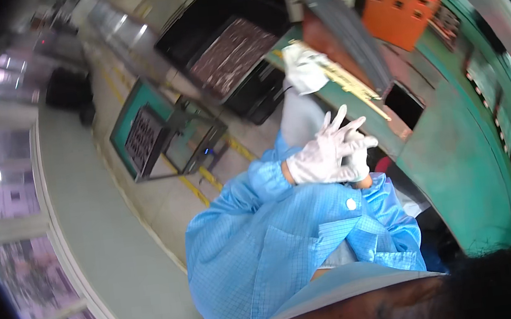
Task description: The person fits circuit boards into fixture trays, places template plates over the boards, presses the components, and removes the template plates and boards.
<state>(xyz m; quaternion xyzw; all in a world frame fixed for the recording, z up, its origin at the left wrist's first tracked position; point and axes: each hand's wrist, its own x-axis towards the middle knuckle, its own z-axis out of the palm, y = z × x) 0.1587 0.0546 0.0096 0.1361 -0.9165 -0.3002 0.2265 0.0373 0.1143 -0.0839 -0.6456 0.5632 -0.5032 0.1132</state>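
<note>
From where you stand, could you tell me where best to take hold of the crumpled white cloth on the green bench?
Probably pinch the white cloth at its raised, bunched top, coming from the gloved hands' side. It lies loosely heaped on the green bench, offering folds to grip.

An orange perforated crate sits on the green surface; a black tray lies beyond a crumpled white cloth.

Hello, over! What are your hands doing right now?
Left hand and right hand gloved, pressed together, holding nothing. White cloth lies apart on green bench. Nothing between.
</note>
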